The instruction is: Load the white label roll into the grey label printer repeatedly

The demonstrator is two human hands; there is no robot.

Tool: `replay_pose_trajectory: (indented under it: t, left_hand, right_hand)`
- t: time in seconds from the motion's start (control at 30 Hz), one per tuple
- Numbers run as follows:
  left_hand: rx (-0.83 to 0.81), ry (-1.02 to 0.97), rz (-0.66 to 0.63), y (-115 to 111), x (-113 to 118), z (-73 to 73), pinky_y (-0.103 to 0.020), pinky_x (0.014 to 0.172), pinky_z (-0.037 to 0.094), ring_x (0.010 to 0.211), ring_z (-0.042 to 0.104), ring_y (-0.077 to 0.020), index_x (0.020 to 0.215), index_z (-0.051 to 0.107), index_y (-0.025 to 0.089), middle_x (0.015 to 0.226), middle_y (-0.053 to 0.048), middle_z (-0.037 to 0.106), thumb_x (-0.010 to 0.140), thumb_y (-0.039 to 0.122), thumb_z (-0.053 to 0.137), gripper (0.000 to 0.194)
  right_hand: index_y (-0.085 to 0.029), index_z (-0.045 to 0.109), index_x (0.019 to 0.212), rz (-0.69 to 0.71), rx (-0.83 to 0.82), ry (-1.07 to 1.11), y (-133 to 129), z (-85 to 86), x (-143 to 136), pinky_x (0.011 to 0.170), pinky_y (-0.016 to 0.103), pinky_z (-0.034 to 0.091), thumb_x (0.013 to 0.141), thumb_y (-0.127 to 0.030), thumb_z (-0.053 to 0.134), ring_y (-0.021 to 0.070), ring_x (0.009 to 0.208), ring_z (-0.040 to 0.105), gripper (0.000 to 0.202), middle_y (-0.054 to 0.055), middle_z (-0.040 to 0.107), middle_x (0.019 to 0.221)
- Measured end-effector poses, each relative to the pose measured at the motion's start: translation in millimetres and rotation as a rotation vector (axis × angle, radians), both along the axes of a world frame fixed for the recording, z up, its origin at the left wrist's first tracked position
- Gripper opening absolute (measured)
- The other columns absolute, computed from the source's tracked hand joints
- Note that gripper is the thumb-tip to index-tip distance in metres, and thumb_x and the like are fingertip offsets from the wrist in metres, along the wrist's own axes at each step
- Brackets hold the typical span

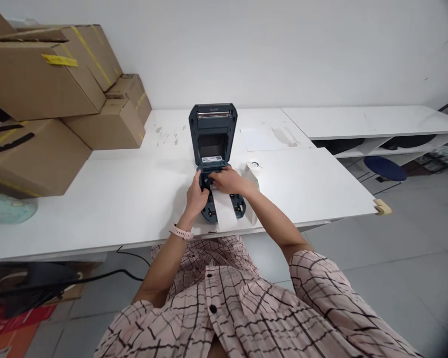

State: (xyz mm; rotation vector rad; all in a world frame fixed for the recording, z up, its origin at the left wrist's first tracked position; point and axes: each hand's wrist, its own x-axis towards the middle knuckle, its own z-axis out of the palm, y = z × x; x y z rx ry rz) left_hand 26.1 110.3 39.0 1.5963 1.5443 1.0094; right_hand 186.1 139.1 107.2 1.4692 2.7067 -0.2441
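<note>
A dark label printer (241, 204) stands on the white table with its lid (213, 127) raised. A white paper strip (225, 209) runs out of its front towards me. My left hand (197, 196) is closed around the printer's left side, thumb over the inner edge. Inside the body, my right hand (227, 180) is above the strip's upper end, fingers bent and pressed together. What lies under those fingers is hidden. Right of the printer, a white paper piece with a small round mark (254, 166) lies partly behind my right forearm.
Cardboard boxes (78, 89) are stacked at the table's left, with a pale green wrapped bundle (11, 206) in front. A white sheet (261, 139) lies behind the printer to the right. Beyond the table's right end are a blue stool (385, 168) and a tape-like roll (383, 207) at the corner.
</note>
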Motion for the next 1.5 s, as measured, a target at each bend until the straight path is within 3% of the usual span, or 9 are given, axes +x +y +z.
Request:
replay_pose_trajectory:
  t: [0.17, 0.37, 0.53, 0.7, 0.97, 1.1, 1.23, 1.4, 1.5]
  left_hand:
    - [0.055, 0.005, -0.017, -1, -4, -4.8, -0.052, 0.111, 0.046, 0.13, 0.061, -0.0315, 0.159, 0.034, 0.027, 0.148, -0.01, 0.061, 0.078, 0.008, 0.052, 0.086]
    - [0.089, -0.119, -0.039, 0, -7, -14.9, -0.05, 0.111, 0.047, 0.135, 0.057, -0.0319, 0.159, 0.036, 0.027, 0.152, -0.012, 0.056, 0.082, 0.014, 0.056, 0.081]
    - [0.078, -0.119, -0.007, 1, -7, -19.3, -0.053, 0.11, 0.046, 0.131, 0.06, -0.0309, 0.155, 0.042, 0.028, 0.143, -0.011, 0.063, 0.082, 0.015, 0.057, 0.076]
    - [0.1, -0.168, 0.001, 0, -7, -19.5, -0.051, 0.111, 0.048, 0.132, 0.06, -0.0293, 0.152, 0.047, 0.026, 0.141, -0.012, 0.063, 0.082, 0.016, 0.059, 0.071]
    - [0.129, -0.208, 0.011, 3, -7, -24.3, -0.048, 0.12, 0.04, 0.138, 0.056, -0.0254, 0.151, 0.048, 0.022, 0.147, -0.012, 0.06, 0.079, 0.014, 0.057, 0.073]
    - [0.135, -0.201, 0.019, 6, -7, -27.5, -0.049, 0.12, 0.041, 0.138, 0.056, -0.0263, 0.149, 0.051, 0.022, 0.147, -0.011, 0.061, 0.078, 0.013, 0.057, 0.072]
    - [0.142, -0.236, 0.018, 5, -6, -27.1, -0.049, 0.12, 0.042, 0.138, 0.056, -0.0266, 0.147, 0.053, 0.022, 0.147, -0.01, 0.061, 0.078, 0.012, 0.057, 0.07]
    - [0.11, -0.285, 0.037, 3, -2, -23.2, -0.046, 0.124, 0.037, 0.145, 0.05, -0.0255, 0.15, 0.05, 0.021, 0.154, -0.011, 0.055, 0.077, 0.009, 0.055, 0.074]
    - [0.094, -0.294, 0.033, 2, -1, -21.6, -0.046, 0.123, 0.038, 0.144, 0.051, -0.0252, 0.152, 0.048, 0.022, 0.155, -0.011, 0.054, 0.077, 0.007, 0.054, 0.076]
  right_hand:
    - [-0.012, 0.071, 0.123, 0.135, -0.18, -0.056, 12, -7.5, -3, 0.102, 0.047, 0.041, 0.099, -0.025, 0.048, 0.0333, 0.107, 0.072, 0.035, 0.02, 0.077, 0.114]
    - [-0.027, 0.069, 0.129, 0.303, -0.521, 0.73, -4, 9.8, 68, 0.098, 0.04, 0.054, 0.087, -0.041, 0.07, 0.0256, 0.117, 0.069, 0.044, 0.006, 0.071, 0.134]
    - [-0.03, 0.068, 0.104, -0.093, -0.299, 1.255, -44, -6.9, 167, 0.09, 0.051, 0.059, 0.069, -0.056, 0.085, 0.0296, 0.099, 0.075, 0.047, 0.004, 0.078, 0.099]
    - [-0.033, 0.064, 0.105, -0.419, -0.182, 1.391, -59, -46.1, 226, 0.094, 0.052, 0.056, 0.068, -0.045, 0.087, 0.032, 0.111, 0.072, 0.045, 0.005, 0.078, 0.104]
    - [-0.026, 0.06, 0.109, -0.586, -0.357, 1.372, -42, -107.5, 221, 0.099, 0.045, 0.054, 0.066, -0.038, 0.086, 0.0262, 0.114, 0.069, 0.051, 0.012, 0.072, 0.131]
    - [-0.031, 0.056, 0.135, -0.508, -0.28, 1.349, -32, -92.2, 222, 0.114, 0.05, 0.043, 0.074, -0.036, 0.081, 0.0276, 0.145, 0.049, 0.066, 0.012, 0.058, 0.151]
    - [-0.031, 0.051, 0.145, -0.502, -0.236, 1.108, 5, -62.8, 213, 0.117, 0.053, 0.038, 0.07, -0.034, 0.084, 0.031, 0.152, 0.038, 0.082, 0.013, 0.047, 0.16]
    - [-0.019, 0.06, 0.132, -0.481, -0.298, 0.836, 59, -55.4, 180, 0.11, 0.048, 0.046, 0.055, -0.023, 0.085, 0.0318, 0.125, 0.061, 0.082, 0.013, 0.066, 0.136]
    - [-0.015, 0.061, 0.123, -0.521, -0.259, 0.826, 66, -55.9, 166, 0.097, 0.045, 0.055, 0.058, -0.028, 0.08, 0.0309, 0.109, 0.067, 0.069, 0.013, 0.071, 0.122]
